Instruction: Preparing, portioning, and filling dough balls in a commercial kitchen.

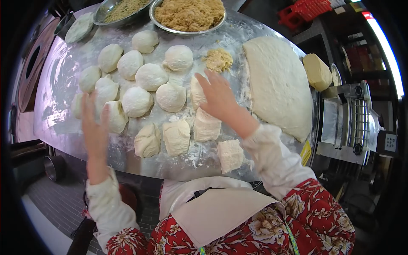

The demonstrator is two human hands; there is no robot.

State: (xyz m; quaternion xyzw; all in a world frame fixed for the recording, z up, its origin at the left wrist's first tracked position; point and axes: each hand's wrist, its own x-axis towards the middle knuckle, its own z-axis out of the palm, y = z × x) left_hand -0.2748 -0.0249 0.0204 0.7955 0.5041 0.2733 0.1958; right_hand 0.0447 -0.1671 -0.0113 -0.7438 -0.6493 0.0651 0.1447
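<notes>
My left hand [94, 134], blurred, is at the left of the steel table with its fingers apart. It partly covers two floured dough balls, one at the far left [76, 106] and one just right of its fingers [115, 118]. My right hand [221, 98] is spread over a cut dough piece [196, 92] and holds nothing that I can see; whether it touches the dough is unclear. Just below it lies another cut piece [207, 126]. More cut pieces [176, 137] sit along the near side, one apart at the right [230, 156]. Several round dough balls [151, 77] fill the middle.
A large dough slab [279, 86] covers the table's right side. Beyond my right hand is a crumbly yellowish heap [219, 60]. Two metal bowls of filling [189, 16] [124, 11] stand at the far edge. A roller machine [346, 122] stands at the right.
</notes>
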